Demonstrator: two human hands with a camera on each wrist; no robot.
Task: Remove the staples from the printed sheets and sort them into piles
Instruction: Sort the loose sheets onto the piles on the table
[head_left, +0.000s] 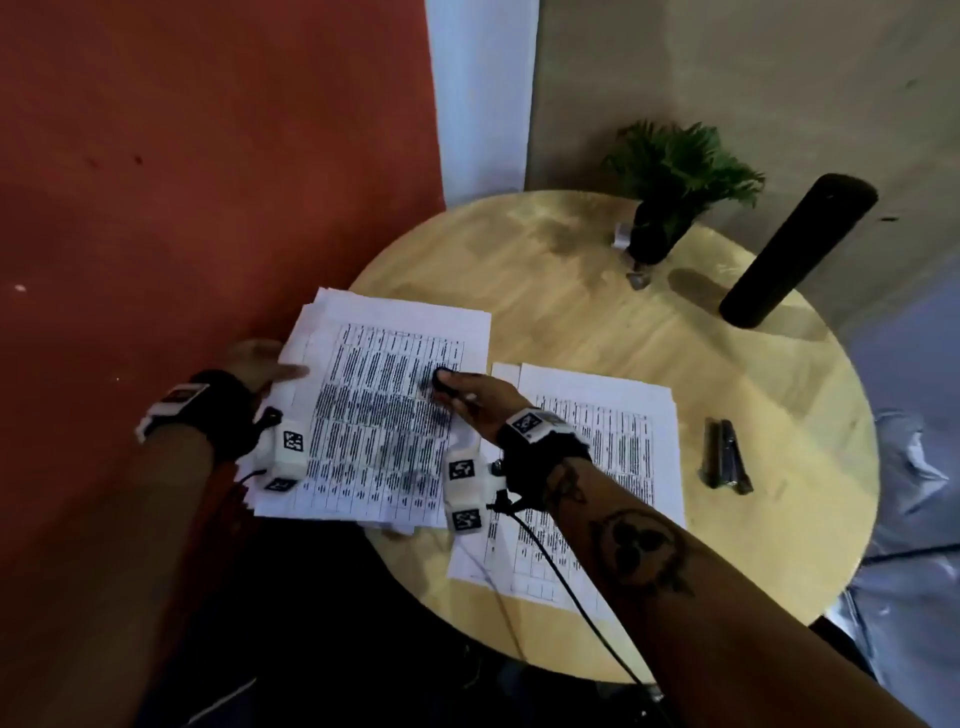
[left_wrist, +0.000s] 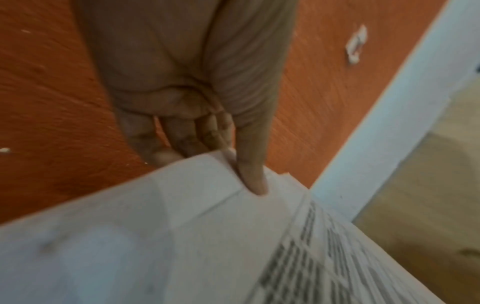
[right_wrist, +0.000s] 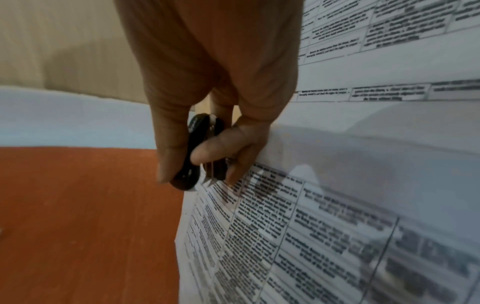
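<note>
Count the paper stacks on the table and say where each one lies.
2. One stack lies at the table's left edge, held by the left hand; the other stack lies beside it, under the right forearm. Sheets per stack cannot be told.

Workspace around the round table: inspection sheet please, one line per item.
Surface: round wooden table, paper on its near-left part.
Job's things: held stack of printed sheets overhanging the table's left edge; flat pile beside it; black staple remover.
Clutter: potted plant, black cylinder, dark stapler.
Grips: left hand pinches the stack's corner; right hand pinches the remover.
Cables: black cable from right wrist.
Surroundings: orange wall.
</note>
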